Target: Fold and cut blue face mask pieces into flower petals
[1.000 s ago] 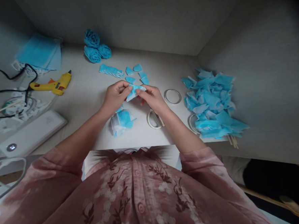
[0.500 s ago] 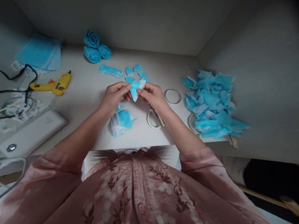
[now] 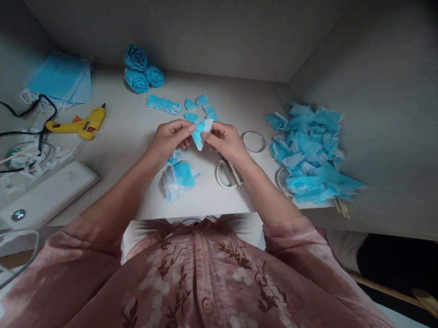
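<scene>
Between my hands, over the middle of the table, is a small pointed piece of blue and white fabric (image 3: 201,134). My left hand (image 3: 173,139) pinches its left edge between thumb and fingers. On the other side, my right hand (image 3: 225,138) grips it, the thumb lying on its front. Several cut blue pieces (image 3: 202,100) lie just beyond my hands, beside a folded blue strip (image 3: 163,104). Scissors (image 3: 227,174) rest partly hidden under my right wrist. Nearer me, below my left hand, sits a loose blue and white bundle (image 3: 180,179).
Three blue fabric roses (image 3: 137,70) stand at the back. To the left are blue masks (image 3: 60,77), a yellow glue gun (image 3: 79,124), cables and a white power bank (image 3: 50,194). A tape roll (image 3: 254,141) and a large blue fabric pile (image 3: 310,148) lie right.
The held piece has tilted slightly, and its point has shifted a little right and toward me. Both hands keep hold of it, almost in the same place.
</scene>
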`<state>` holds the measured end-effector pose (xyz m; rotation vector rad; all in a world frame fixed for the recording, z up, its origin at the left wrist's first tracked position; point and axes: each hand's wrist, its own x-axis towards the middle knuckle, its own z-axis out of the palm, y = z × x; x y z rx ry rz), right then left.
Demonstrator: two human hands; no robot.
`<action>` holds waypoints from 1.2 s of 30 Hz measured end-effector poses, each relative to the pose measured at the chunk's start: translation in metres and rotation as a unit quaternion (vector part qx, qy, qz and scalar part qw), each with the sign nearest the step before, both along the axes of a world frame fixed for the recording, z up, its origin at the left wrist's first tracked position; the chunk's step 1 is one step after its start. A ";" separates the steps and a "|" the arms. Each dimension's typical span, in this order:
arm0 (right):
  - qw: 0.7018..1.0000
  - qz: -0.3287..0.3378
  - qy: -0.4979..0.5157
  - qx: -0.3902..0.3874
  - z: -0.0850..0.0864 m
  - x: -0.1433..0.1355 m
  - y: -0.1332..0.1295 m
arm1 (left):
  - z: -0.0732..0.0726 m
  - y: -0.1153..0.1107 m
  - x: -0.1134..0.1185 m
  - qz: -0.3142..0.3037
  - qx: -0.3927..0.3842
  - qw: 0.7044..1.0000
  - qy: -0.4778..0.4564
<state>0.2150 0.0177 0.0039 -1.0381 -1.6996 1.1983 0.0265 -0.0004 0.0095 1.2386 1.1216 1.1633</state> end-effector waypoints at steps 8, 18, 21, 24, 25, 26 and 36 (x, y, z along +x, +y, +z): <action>1.000 0.002 -0.004 -0.003 0.000 0.000 0.001 | -0.002 0.000 0.001 0.018 -0.013 0.998 -0.060; 1.000 0.000 0.010 -0.025 0.001 -0.002 -0.002 | -0.002 -0.001 0.002 0.002 0.005 1.000 0.016; 0.999 -0.019 0.023 -0.032 0.004 -0.003 -0.004 | -0.004 -0.002 0.004 -0.010 0.012 1.000 0.021; 0.999 -0.047 0.014 0.004 0.002 -0.004 -0.004 | -0.005 -0.005 0.006 -0.022 0.012 0.999 0.030; 0.998 -0.058 0.016 0.015 0.000 -0.004 -0.003 | -0.005 -0.006 0.007 -0.024 0.011 0.999 0.034; 0.997 -0.070 0.025 0.021 -0.001 -0.004 -0.002 | -0.004 -0.006 0.007 -0.025 0.008 0.999 0.036; 0.995 -0.010 0.095 -0.032 -0.007 -0.002 0.003 | -0.005 0.000 0.003 0.042 0.015 0.999 -0.012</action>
